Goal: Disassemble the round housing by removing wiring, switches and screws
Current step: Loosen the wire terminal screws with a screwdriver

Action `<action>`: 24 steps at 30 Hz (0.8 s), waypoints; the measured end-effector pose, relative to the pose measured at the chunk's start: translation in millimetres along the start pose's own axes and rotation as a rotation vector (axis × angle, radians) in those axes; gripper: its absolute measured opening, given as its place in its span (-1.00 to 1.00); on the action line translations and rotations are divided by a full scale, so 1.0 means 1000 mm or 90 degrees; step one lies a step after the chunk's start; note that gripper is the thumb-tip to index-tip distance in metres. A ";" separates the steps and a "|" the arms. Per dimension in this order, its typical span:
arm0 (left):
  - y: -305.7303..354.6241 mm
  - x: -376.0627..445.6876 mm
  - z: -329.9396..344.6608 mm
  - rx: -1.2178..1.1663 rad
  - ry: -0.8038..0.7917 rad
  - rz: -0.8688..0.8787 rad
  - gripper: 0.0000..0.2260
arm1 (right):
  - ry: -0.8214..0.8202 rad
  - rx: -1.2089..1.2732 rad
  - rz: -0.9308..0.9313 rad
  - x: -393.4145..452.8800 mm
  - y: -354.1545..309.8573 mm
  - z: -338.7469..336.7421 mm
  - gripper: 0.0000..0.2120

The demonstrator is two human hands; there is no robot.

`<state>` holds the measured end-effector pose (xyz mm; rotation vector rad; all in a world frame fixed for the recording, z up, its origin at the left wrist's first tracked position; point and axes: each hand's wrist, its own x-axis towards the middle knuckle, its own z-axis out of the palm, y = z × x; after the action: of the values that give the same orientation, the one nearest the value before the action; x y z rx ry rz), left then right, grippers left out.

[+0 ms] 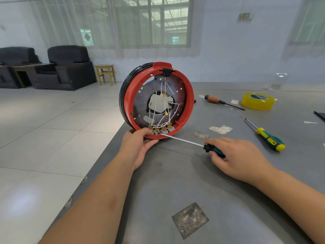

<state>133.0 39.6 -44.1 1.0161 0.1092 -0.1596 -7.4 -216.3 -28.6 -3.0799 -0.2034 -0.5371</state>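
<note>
A round red-and-black housing (189,106) stands on edge near the table's left edge, its open side toward me. Inside it, white wires (162,110) with brass terminals run down to a row of grey switches (164,131) at the bottom rim. My left hand (139,145) grips that bottom rim, thumb by the leftmost switch. In my right hand (237,157) I hold the dark handle of a screwdriver (184,141); its steel shaft points up-left and its tip touches the switches.
The grey table (202,182) carries a green-and-yellow screwdriver (269,138) at right, an orange-handled screwdriver (221,102) behind, and a yellow tape roll (257,101) at back right. The table's left edge drops to a tiled floor. Sofas and a stool stand far left.
</note>
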 end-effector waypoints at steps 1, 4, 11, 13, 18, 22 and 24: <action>0.000 0.000 0.000 0.002 0.000 0.001 -0.72 | 0.000 0.003 0.000 0.000 0.000 -0.001 -0.62; 0.000 -0.001 0.000 0.014 -0.004 0.004 -0.71 | 0.007 0.023 0.000 0.000 -0.002 -0.003 -0.62; -0.002 0.000 -0.001 0.059 -0.013 0.018 -0.70 | 0.007 0.059 0.000 0.003 0.003 -0.009 -0.64; -0.002 0.001 -0.001 0.060 -0.015 0.016 -0.69 | -0.001 0.063 -0.012 0.006 0.006 -0.011 -0.66; -0.004 0.004 0.000 0.063 -0.009 0.019 -0.71 | -0.022 0.091 -0.043 0.010 0.011 -0.009 -0.70; -0.006 0.006 0.002 0.105 -0.003 0.048 -0.74 | -0.020 0.090 -0.050 0.011 0.018 -0.006 -0.66; -0.007 0.007 0.003 0.118 -0.001 0.057 -0.75 | -0.021 0.070 -0.049 0.008 0.019 -0.001 -0.63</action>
<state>138.3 32.9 -50.0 1.2038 0.0477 -0.0909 2.5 -234.2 -24.4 -2.9850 -0.3405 -0.4619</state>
